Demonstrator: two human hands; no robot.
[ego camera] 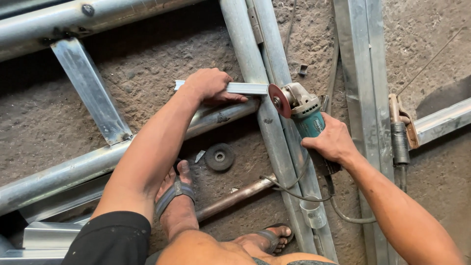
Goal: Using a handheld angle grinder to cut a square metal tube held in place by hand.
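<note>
My left hand (210,84) grips a short flat metal bar (245,88) and holds it level above the frame. My right hand (333,142) holds a teal angle grinder (309,120) by its body. The grinder's red disc (278,100) touches the right end of the bar. Grey round tubes (255,59) of a welded frame run under both hands on the rough concrete floor.
A spare dark grinding disc (219,157) lies on the floor near my sandalled foot (177,196). A rusty pipe (235,197) lies beside it. Square steel sections (365,73) run along the right, with a welding clamp (401,130). The grinder's cable (294,194) loops below.
</note>
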